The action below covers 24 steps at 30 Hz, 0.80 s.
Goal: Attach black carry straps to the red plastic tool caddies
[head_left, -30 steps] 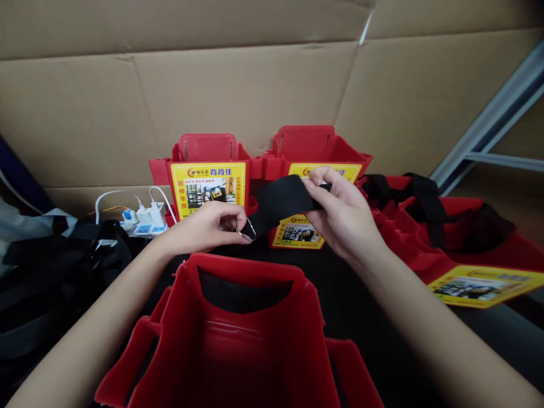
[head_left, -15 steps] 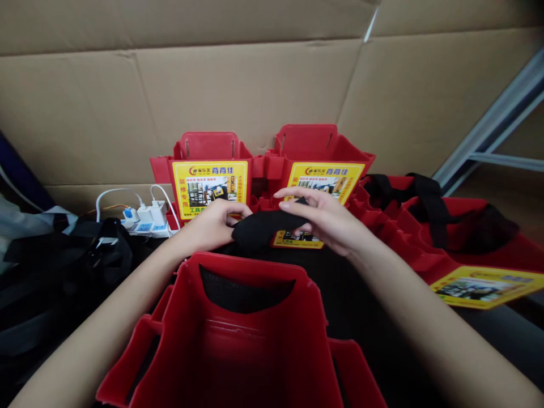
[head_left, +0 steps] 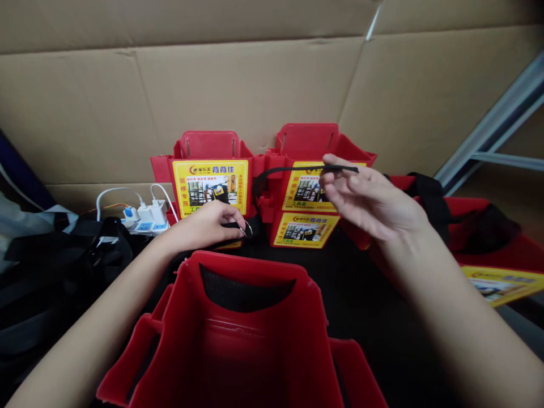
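Observation:
A red plastic tool box (head_left: 255, 340) stands open-topped right in front of me, with black webbing showing across a slot in its far wall. Just beyond that wall, my left hand (head_left: 208, 225) is closed around black strap material at a metal ring (head_left: 248, 229). From there a black strap (head_left: 293, 168) arcs up and to the right. Its far end is pinched between the thumb and fingers of my right hand (head_left: 369, 198), which is raised before the yellow labels. Some of the strap near my left hand is hidden behind the box.
Red boxes with yellow labels (head_left: 210, 187) are stacked at the back against a cardboard wall (head_left: 250, 96). More red boxes with black straps (head_left: 433, 198) lie at right, near a metal frame (head_left: 488, 136). A power strip with chargers (head_left: 151, 218) and black straps (head_left: 97, 249) are at left.
My right hand has moved right and slightly up, drawing the strap out into a long arc. The metal ring now shows at my left hand, which has shifted little.

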Each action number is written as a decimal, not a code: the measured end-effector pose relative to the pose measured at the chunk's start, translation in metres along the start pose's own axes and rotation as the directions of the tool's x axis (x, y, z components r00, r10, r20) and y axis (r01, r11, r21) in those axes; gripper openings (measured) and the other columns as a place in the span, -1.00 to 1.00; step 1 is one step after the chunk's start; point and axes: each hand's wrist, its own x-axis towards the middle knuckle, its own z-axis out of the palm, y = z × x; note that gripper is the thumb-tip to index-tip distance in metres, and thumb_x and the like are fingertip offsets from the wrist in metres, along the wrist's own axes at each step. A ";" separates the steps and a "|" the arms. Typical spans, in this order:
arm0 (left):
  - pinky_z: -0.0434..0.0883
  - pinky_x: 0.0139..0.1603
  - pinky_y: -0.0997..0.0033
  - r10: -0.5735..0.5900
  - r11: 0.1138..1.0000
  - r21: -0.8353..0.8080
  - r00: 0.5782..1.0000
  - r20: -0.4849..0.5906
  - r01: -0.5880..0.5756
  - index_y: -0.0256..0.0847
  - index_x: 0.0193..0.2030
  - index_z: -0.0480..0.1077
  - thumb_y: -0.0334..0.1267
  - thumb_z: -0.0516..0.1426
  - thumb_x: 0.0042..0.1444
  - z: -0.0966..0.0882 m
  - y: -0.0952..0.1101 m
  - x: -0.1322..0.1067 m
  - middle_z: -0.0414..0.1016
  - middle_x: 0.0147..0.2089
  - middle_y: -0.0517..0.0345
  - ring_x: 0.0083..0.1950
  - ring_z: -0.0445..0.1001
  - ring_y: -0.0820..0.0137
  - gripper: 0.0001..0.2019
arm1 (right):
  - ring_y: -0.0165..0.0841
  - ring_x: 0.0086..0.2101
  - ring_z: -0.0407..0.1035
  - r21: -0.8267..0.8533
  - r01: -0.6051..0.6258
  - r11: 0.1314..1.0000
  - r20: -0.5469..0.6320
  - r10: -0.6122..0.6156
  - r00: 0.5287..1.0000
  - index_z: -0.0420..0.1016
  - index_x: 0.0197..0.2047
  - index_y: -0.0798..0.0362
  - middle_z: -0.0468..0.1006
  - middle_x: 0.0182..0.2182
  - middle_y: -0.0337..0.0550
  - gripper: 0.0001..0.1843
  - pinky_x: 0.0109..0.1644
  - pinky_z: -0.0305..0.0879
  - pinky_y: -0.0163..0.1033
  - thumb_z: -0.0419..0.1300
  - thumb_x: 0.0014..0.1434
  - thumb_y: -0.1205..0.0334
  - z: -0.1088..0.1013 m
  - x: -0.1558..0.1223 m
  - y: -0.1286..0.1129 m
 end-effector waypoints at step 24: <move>0.39 -0.23 0.46 0.144 0.987 -0.074 0.989 -0.018 -0.144 -0.28 -0.36 0.38 -0.33 0.18 -0.06 0.009 0.003 0.004 0.48 -0.38 0.19 -0.32 0.45 0.47 -0.90 | -0.43 -0.46 0.29 -0.683 0.157 0.713 0.378 0.161 0.912 0.44 -0.36 0.08 0.46 -0.48 -0.24 -0.74 -0.37 0.14 -0.33 0.09 0.13 0.06 0.050 -0.011 0.039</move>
